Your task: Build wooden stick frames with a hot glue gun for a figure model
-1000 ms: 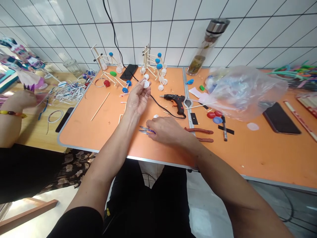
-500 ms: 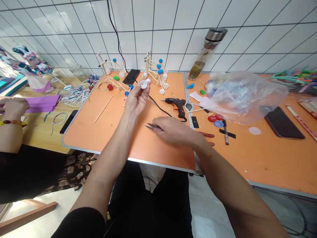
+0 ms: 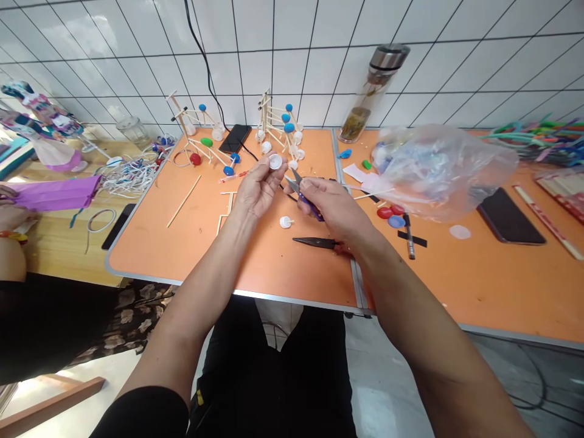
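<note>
Between the fingertips of my left hand (image 3: 259, 190) is a small white bottle cap (image 3: 275, 162), its hollow side facing me. My right hand (image 3: 326, 201) grips purple-handled scissors (image 3: 295, 181), their blades spread apart and pointing at the cap from the right, just short of it. Below my hands, another white cap (image 3: 286, 222) with a short stub lies on the orange table. Long-nosed pliers (image 3: 314, 242) rest beneath my right wrist, their handles partly covered. My right hand hides most of the glue gun.
Stick models with blue balls (image 3: 278, 125) stand at the back beside a phone (image 3: 235, 139). To the right are a glass bottle (image 3: 365, 100), a plastic bag (image 3: 438, 170), a marker (image 3: 409, 234) and another phone (image 3: 511, 216). At left, a person's hand touches purple cloth (image 3: 64, 193).
My right hand has risen with the scissors from above the table to beside the cap, and the blades have spread. The pliers and loose cap have come into sight.
</note>
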Motion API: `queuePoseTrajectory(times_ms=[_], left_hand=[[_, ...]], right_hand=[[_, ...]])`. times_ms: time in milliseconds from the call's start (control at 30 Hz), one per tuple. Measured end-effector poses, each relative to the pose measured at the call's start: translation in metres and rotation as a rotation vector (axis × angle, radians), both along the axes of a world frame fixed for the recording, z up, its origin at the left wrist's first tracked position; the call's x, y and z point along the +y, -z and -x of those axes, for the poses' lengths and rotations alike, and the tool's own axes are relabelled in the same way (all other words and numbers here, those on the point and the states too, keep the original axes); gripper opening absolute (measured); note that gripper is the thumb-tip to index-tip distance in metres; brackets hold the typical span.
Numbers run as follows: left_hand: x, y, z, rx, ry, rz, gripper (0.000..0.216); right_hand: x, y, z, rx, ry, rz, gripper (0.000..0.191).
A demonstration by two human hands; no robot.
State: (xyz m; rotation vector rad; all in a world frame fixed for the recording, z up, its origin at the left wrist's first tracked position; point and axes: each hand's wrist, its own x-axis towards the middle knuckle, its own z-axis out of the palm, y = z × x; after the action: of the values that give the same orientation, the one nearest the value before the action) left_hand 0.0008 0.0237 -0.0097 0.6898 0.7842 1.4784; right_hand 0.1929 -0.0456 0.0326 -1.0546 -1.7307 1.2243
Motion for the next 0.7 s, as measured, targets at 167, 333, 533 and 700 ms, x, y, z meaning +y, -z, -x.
queuePoseTrajectory(times_ms=[167, 333, 533, 700], left_hand=[[-0.011, -0.008, -0.010, -0.045, 0.047, 0.063, 0.027], [-0.017, -0.015, -0.015, -0.102, 0.030, 0.119, 0.029], [-0.017, -0.013, -0.014, -0.094, 0.029, 0.121, 0.023], [-0.018, -0.013, -0.016, -0.081, 0.027, 0.112, 0.022]], right_hand=[[0.005, 0.001, -0.004, -0.075, 0.035, -0.149, 0.064], [0.006, 0.003, -0.001, -0.082, 0.024, -0.182, 0.062], [0.001, 0.001, 0.002, 0.053, 0.035, -0.029, 0.049], [0.000, 0.000, 0.002, 0.124, 0.073, 0.026, 0.053]])
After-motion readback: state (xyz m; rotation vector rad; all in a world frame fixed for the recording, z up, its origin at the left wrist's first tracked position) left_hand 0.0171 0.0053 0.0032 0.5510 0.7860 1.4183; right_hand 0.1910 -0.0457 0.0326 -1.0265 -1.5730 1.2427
